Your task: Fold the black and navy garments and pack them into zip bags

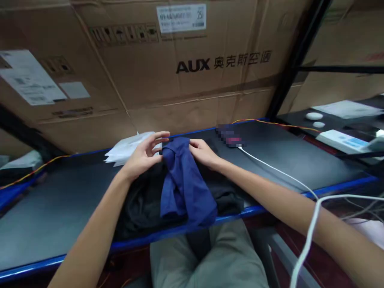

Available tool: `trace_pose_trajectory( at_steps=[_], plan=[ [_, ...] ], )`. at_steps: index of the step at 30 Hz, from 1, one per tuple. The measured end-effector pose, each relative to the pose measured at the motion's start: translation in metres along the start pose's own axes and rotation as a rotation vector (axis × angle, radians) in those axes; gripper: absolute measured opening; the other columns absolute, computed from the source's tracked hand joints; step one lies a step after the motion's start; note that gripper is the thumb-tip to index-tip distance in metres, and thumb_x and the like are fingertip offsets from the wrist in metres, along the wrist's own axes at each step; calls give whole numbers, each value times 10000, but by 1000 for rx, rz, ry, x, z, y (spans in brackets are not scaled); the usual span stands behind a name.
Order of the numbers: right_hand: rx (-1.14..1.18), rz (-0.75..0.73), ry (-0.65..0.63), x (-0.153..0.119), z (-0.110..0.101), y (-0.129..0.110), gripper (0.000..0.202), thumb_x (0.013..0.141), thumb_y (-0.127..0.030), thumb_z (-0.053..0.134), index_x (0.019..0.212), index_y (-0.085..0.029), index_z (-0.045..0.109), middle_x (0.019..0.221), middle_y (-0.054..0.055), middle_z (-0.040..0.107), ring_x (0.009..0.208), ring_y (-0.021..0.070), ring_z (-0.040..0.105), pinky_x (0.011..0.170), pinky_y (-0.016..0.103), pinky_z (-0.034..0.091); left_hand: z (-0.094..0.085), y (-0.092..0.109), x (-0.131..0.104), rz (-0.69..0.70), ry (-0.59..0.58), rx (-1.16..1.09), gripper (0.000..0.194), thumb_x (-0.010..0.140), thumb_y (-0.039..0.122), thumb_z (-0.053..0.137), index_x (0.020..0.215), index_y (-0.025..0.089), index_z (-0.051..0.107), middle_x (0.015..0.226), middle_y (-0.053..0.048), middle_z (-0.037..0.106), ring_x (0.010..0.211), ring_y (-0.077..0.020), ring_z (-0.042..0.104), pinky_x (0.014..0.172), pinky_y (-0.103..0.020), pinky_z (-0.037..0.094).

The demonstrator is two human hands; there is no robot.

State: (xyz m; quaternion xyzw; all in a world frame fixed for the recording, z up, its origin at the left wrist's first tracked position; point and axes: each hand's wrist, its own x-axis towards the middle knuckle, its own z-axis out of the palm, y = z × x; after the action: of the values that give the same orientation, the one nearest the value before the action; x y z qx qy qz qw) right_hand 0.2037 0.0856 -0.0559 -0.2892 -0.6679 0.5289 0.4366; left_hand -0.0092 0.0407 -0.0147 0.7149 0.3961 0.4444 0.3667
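A navy blue cloth garment (183, 180) lies bunched on the table in front of me, two folds hanging toward the front edge. At its upper right corner, my right hand (204, 154) is closed, pinching the fabric between thumb and fingers. My left hand (145, 154) is at the upper left edge, with fingers spread and curved; thumb and fingertips are close to the cloth, and no firm grip shows. Beneath the blue garment is a black cloth (141, 210), spread along the table's near side and partly covered.
White paper or plastic sheets (124, 148) lie behind my left hand. A pixelated phone-like device (229, 136) with a white cable (270, 167) is at the right. A large cardboard box (192, 88) stands behind the black tabletop (75, 192), which has a blue edge.
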Motion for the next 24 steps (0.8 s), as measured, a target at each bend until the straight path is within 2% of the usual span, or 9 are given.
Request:
trace_pose_trajectory(
  at_steps=[3,5,7,9,12,15,18,21,24],
  plan=[
    [180,208,-77,-3,2,-1,274,790,-445,679,773,-171,663,641,-23,610,619,129,522,611,256,453,8,-5,5,8,30,119,512,693,331,787,1177,227,660,1382,-98,581,1300,-300,512,1013,-373,458],
    [239,312,-128,-4,2,-3,242,766,-412,698,765,-173,659,635,-23,607,601,122,516,589,245,444,11,-8,6,-38,41,65,374,702,371,774,1014,180,692,1157,-94,696,1116,-273,628,926,-341,498],
    [265,356,-151,-4,1,-6,229,760,-399,696,804,-178,661,684,-11,631,618,123,541,587,235,448,11,-9,7,-64,134,-26,296,704,388,764,876,167,672,902,-49,718,874,-214,668,775,-290,521],
    [284,333,-143,-3,-3,-11,247,772,-411,674,877,-188,653,779,8,655,670,129,580,611,233,464,7,-8,8,-46,295,-108,269,699,388,757,798,172,632,748,0,664,693,-151,615,629,-234,485],
    [279,210,-144,-4,-8,-21,280,796,-461,633,904,-207,584,888,12,626,771,143,595,651,243,473,1,-3,10,34,619,-90,224,673,311,740,676,173,564,600,54,539,542,-82,471,503,-179,376],
    [68,18,-221,-10,-8,-29,377,725,-478,724,904,-214,524,914,-5,565,840,151,547,719,266,456,-3,6,13,66,865,-72,221,616,179,704,575,178,487,519,82,437,478,-60,367,443,-171,301],
    [-271,-168,-305,-14,-4,-28,549,573,-402,858,973,-200,541,983,7,554,930,177,515,839,315,431,-4,17,13,-32,865,-238,184,639,121,649,570,180,489,511,72,457,461,-68,401,427,-173,326],
    [-404,-209,-285,-9,-6,-17,360,666,-341,790,911,-181,580,932,11,582,891,177,528,833,328,422,-8,26,9,-149,726,-358,210,774,163,553,574,199,496,508,52,474,434,-94,433,393,-196,371],
    [-277,-124,-152,1,-17,-11,199,729,-304,716,833,-175,607,861,4,608,820,157,549,777,303,430,-16,28,3,-155,610,-329,236,847,271,496,625,223,560,538,50,504,433,-115,468,394,-219,461]
  ],
)
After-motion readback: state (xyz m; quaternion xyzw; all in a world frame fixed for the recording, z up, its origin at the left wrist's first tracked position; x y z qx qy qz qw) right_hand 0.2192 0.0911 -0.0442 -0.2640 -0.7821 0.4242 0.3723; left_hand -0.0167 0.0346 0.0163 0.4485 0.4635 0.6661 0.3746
